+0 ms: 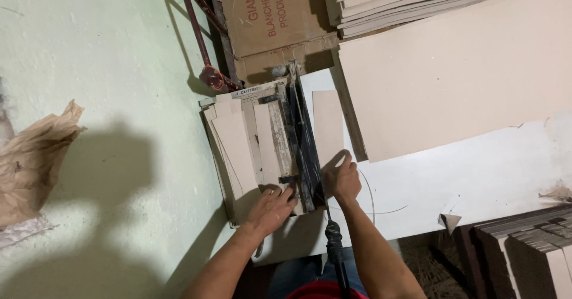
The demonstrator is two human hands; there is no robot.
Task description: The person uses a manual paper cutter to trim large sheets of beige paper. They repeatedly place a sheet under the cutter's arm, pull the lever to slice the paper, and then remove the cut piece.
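Low in view, between my forearms, the cutter's black handle (333, 242) points back toward me, free of either hand. My left hand (273, 208) lies flat, fingers spread and holding nothing, pressing down on a cut card strip (238, 153) at the near end of the cutter bed (280, 138); that weight seems meant to keep the strips from sliding. My right hand (341, 177) sits just across the blade arm (305, 156), thumb and fingers closed in a narrow pinch on the near end of the strip (328, 126) that lies along the blade's right side, so it stays square against the edge. Several strips lie side by side on the bed to the left, fanned slightly.

All this rests on a white worktop (476, 174). Beyond my right hand a large grey board (453, 78) lies flat, partly over the worktop, and a stack of boards (405, 1) sits further off. A brown carton (274, 19) stands behind the cutter, beside a red metal frame (202, 43) against the pale green wall (89, 67). Crumpled brown paper (33, 162) hangs at far left, and dark board stacks (524, 245) sit at lower right.
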